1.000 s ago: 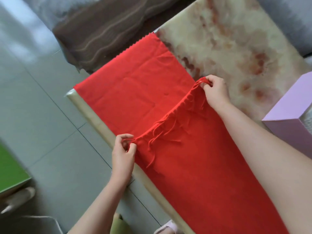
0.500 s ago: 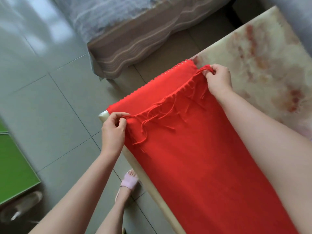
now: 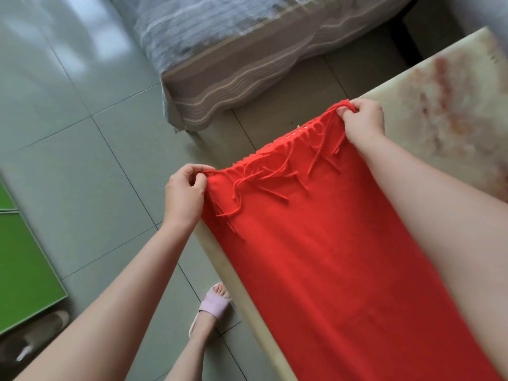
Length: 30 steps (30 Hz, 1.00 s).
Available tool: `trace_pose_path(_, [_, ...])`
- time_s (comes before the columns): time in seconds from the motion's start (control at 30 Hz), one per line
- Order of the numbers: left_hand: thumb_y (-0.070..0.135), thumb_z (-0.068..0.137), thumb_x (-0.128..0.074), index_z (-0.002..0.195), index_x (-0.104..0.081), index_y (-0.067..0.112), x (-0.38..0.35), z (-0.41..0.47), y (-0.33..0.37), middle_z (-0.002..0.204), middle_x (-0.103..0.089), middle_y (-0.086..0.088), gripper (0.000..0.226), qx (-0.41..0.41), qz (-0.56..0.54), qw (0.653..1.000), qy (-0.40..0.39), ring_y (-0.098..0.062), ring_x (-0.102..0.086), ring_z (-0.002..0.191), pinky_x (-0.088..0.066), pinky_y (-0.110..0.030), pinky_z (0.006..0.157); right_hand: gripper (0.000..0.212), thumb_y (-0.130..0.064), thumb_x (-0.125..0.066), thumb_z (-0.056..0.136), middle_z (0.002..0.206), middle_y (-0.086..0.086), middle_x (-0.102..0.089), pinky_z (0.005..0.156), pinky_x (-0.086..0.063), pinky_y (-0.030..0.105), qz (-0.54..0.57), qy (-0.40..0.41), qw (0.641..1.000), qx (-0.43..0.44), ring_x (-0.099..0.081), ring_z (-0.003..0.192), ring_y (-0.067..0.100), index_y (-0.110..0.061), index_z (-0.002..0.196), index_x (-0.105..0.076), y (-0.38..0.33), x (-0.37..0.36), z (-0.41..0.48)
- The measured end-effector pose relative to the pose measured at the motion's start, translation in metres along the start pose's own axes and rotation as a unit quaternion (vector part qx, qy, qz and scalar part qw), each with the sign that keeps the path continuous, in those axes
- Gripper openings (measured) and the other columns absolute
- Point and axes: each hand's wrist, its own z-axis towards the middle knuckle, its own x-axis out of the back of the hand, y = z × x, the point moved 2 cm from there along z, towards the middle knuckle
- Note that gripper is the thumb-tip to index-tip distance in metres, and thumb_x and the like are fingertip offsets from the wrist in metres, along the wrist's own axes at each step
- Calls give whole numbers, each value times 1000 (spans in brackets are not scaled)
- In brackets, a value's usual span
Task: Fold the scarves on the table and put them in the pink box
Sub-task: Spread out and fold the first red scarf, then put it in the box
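Left hand (image 3: 184, 193) and right hand (image 3: 362, 122) are pinching the fringed end of the red scarf (image 3: 330, 257) at the far end of the table (image 3: 445, 111).
Each hand is curling fingers and thumb round one corner of the fringe. The left is sitting at the table's long edge, the right farther in over the table top. The scarf is lying along that edge, its long axis running from the hands toward the table's near end, held end spanning its short width. Next fold is probably going lengthwise, back down the table. The pink box is not showing.
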Motion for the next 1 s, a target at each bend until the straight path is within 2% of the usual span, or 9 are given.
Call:
trace_pose_path(0.2, [4,92,-45,82,-64,26,-3,10,-1,80,-66,-4,30,13,16,1000,7,-13,-53,68,-40,-22,59,26,-30,-53,92,110,6,-67,97,-44,35,-51,13,998,-19,-59,106,28,-17,110,-67,-6,-7,5])
trace_pose_path(0.3, [5,92,-45,85,-66,23,-6,14,3,77,-63,3,29,3,38,999,14,-5,-50,61,-36,-10,51,28,-30,-52,93,113,7,-67,98,-42,34,-59,16,998,-30,-58,108,28,-15,112,-66,-6,-9,7])
trace_pose_path(0.47, [4,91,-45,86,-67,20,-3,15,6,65,-56,5,28,-2,60,997,40,-7,-40,49,-29,-12,42,27,-30,-52,94,113,7,-66,96,-42,32,-79,28,996,-24,-58,109,29,-15,111,-66,-9,-11,8])
trace_pose_path(0.57, [4,90,-45,87,-68,20,0,20,6,62,-54,8,29,2,64,997,45,-3,-42,43,-28,-11,41,25,-30,-52,94,112,7,-67,97,-42,34,-86,32,996,-9,-58,107,29,-16,108,-67,-13,-12,9])
trace_pose_path(0.7, [4,91,-45,90,-69,19,-1,24,8,64,-54,11,28,3,74,996,45,-2,-42,46,-29,-9,41,26,-29,-51,94,113,6,-66,98,-41,34,-84,35,996,-14,-58,108,28,-15,109,-66,-17,-12,11])
trace_pose_path(0.77, [5,90,-45,89,-69,22,-1,26,11,67,-58,9,28,12,94,995,31,-4,-45,51,-33,-12,46,25,-29,-52,93,112,8,-66,94,-42,33,-94,25,995,-15,-58,108,29,-14,107,-66,-16,-14,11])
trace_pose_path(0.8, [6,89,-46,88,-69,23,-2,26,12,73,-61,6,28,20,104,994,23,-7,-50,58,-38,-16,53,24,-30,-54,93,113,9,-66,93,-42,32,-98,20,995,-15,-58,109,29,-14,107,-65,-15,-15,11])
trace_pose_path(0.9, [9,87,-48,98,-67,19,2,26,9,93,-65,1,24,52,93,994,28,-14,-58,87,-43,-23,75,31,-31,-59,88,127,7,-53,102,-33,33,-111,45,993,-11,-46,122,27,-16,115,-56,-14,-16,9])
trace_pose_path(1.0, [8,86,-50,108,-62,16,5,20,4,107,-63,-2,26,-5,110,992,53,-20,-54,108,-40,-27,94,39,-27,-59,85,134,7,-38,104,-25,32,-133,89,987,25,-34,126,27,-18,122,-51,-17,-14,-3])
